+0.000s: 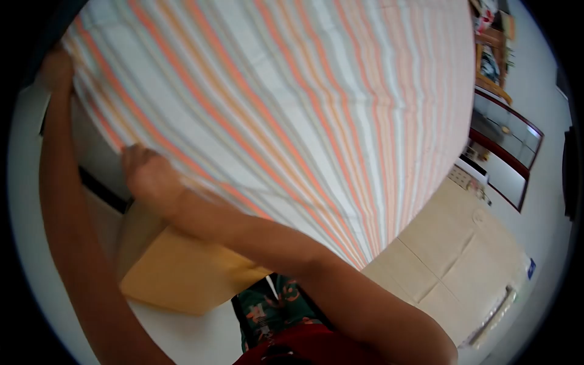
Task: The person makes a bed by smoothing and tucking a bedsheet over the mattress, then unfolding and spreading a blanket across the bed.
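Observation:
A large striped cloth (261, 97), white with orange, yellow and grey bands, spreads across most of the view and looks like a bed sheet. At the upper left my left hand (58, 70) is closed at the cloth's corner, its fingers partly hidden. My right hand (149, 176), smeared a little by motion, grips the cloth's lower left edge with bent fingers. From between the hands the cloth billows out and narrows to a gathered point near the middle of the view.
Below my right arm lies a yellow-brown padded piece (188, 267). A beige mattress-like surface (438, 255) extends at the right. Beyond it are a dark-framed mirror (508, 155) and framed pictures (488, 64). A black panel (570, 173) hangs at the far right.

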A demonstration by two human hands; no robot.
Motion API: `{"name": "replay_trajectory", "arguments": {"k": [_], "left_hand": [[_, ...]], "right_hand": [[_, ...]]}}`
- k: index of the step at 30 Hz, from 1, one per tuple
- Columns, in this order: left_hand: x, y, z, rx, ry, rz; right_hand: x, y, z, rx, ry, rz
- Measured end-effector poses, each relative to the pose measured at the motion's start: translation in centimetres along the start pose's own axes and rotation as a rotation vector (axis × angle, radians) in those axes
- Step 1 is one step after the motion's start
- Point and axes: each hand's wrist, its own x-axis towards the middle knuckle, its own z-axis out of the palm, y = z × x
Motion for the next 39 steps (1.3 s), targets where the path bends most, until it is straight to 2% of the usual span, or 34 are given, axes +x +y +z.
{"name": "replay_trajectory", "arguments": {"k": [4, 7, 8, 10, 12, 13, 15, 17, 19, 20, 21, 22, 25, 27, 28, 29, 30, 31, 33, 36, 37, 39], "left_hand": [[0.5, -1.7, 0.4, -0.058, 0.187, 0.099], [0.1, -2.5, 0.3, -0.054, 0.221, 0.109], [-0.2, -2.8, 0.4, -0.033, 0.211, 0.103], [0.1, -2.6, 0.5, 0.001, 0.17, 0.083], [0.1, -2.4, 0.4, 0.029, 0.115, 0.037], [0.3, -3.2, 1.2, 0.059, 0.153, 0.075], [0.9, -4.4, 3.0, 0.065, 0.21, 0.144], [1.5, -4.4, 2.7, -0.024, 0.239, 0.221], [0.6, -6.2, 3.3, -0.032, 0.11, 0.189], [1.5, -8.4, 5.7, 0.027, -0.017, 0.12], [2.2, -7.4, 5.0, 0.09, -0.136, 0.049], [1.5, -6.6, 4.6, -0.049, 0.034, 0.129], [-2.2, -1.5, -1.7, -0.179, -0.155, -0.09], [-7.5, 8.9, -14.1, 0.104, -0.195, -0.168], [-11.1, 9.6, -14.2, 0.023, 0.282, 0.368], [-14.6, 16.3, -20.7, -0.312, 0.183, 0.422], [-19.5, 16.6, -19.1, -0.384, 0.01, 0.481], [-22.0, 19.6, -22.8, -0.362, -0.284, 0.628], [-23.2, 21.9, -24.9, -0.213, -0.419, 0.716], [-17.3, 20.3, -20.9, -0.169, -0.214, 0.382], [-15.1, 19.4, -19.6, -0.063, -0.136, 0.294], [-11.8, 18.7, -18.0, -0.023, -0.175, 0.053]], "right_hand": [[-0.3, -0.3, 0.7, -0.043, -0.004, -0.054], [-0.8, -0.9, 0.0, 0.058, -0.255, -0.082], [-1.0, -0.5, -0.5, 0.033, -0.066, -0.173], [-0.5, 1.7, -6.9, -0.015, 0.311, -0.342], [-1.2, 5.9, -10.5, 0.273, 0.253, 0.02], [-2.1, 8.2, -11.5, -0.107, 0.427, 0.119], [-4.1, 15.0, -10.0, -0.299, 0.345, 0.293], [-3.8, 15.7, -9.3, -0.273, 0.345, 0.251], [-3.5, 15.5, -9.4, -0.249, 0.285, 0.21], [-3.2, 15.5, -9.7, -0.235, 0.266, 0.194], [-3.1, 15.7, -9.7, -0.244, 0.27, 0.191], [-3.0, 15.9, -9.7, -0.248, 0.274, 0.19], [-3.3, 16.2, -9.9, -0.227, 0.274, 0.204], [-3.1, 16.0, -10.2, -0.194, 0.282, 0.196], [-2.9, 15.9, -10.2, -0.197, 0.285, 0.201], [-2.9, 16.0, -10.2, -0.201, 0.289, 0.2], [-2.9, 16.1, -10.2, -0.207, 0.288, 0.197], [-3.0, 16.0, -10.4, -0.22, 0.288, 0.196], [-3.1, 16.0, -10.3, -0.228, 0.341, 0.164], [-3.1, 15.9, -10.4, -0.23, 0.32, 0.173], [-3.3, 15.7, -10.4, -0.225, 0.301, 0.178], [-2.9, 15.5, -11.2, -0.227, 0.274, 0.184]]}}
